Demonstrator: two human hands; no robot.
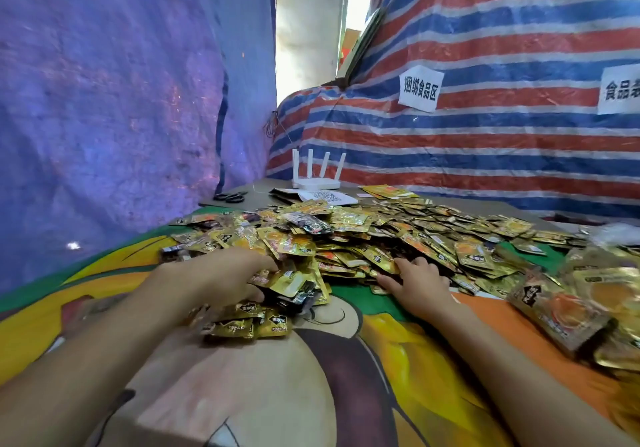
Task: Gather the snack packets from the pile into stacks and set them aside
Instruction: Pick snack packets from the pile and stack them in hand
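A wide pile of gold snack packets (pixel 363 235) covers the middle and far side of the table. My left hand (pixel 221 278) grips a bunch of gold packets (pixel 287 283) at the pile's near left edge, thumb under them. Beneath that hand a few loose packets (pixel 249 325) lie on the cloth. My right hand (pixel 415 282) rests on the pile's near edge, its fingertips touching the packets there; whether it pinches one is hidden. Stacked packets (pixel 568 308) lie at the right edge.
A colourful cartoon cloth (pixel 242 394) covers the near table. At the far side stand a white router (pixel 317 178), black scissors (pixel 230 197) and some papers (pixel 329 197). Blue tarp hangs on the left, striped tarp with paper signs on the right.
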